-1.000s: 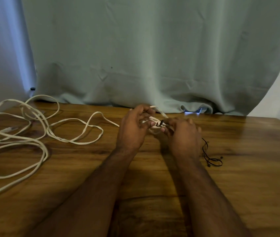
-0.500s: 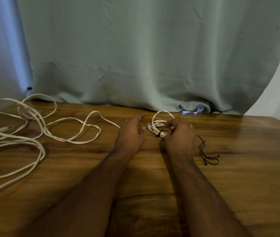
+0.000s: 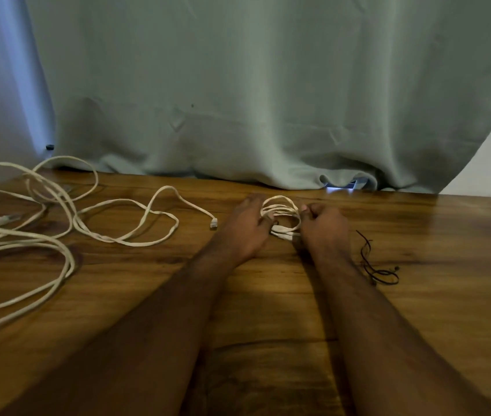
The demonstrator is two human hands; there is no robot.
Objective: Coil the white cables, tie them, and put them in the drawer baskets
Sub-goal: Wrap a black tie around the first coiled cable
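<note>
A small coiled white cable [image 3: 281, 213] lies on the wooden table [image 3: 268, 310] between my hands. My left hand [image 3: 245, 226] rests on its left side with fingers on the loops. My right hand [image 3: 323, 228] grips the coil's right side, fingers curled over it. A long loose white cable [image 3: 67, 217] sprawls across the left of the table, its plug end [image 3: 213, 224] lying just left of my left hand. No drawer baskets are in view.
Thin black ties [image 3: 376, 265] lie tangled on the table to the right of my right hand. A pale green curtain [image 3: 253, 100] hangs along the table's far edge.
Both hands came down from holding the coil above the table. The coil now rests on the table with both hands on it.
</note>
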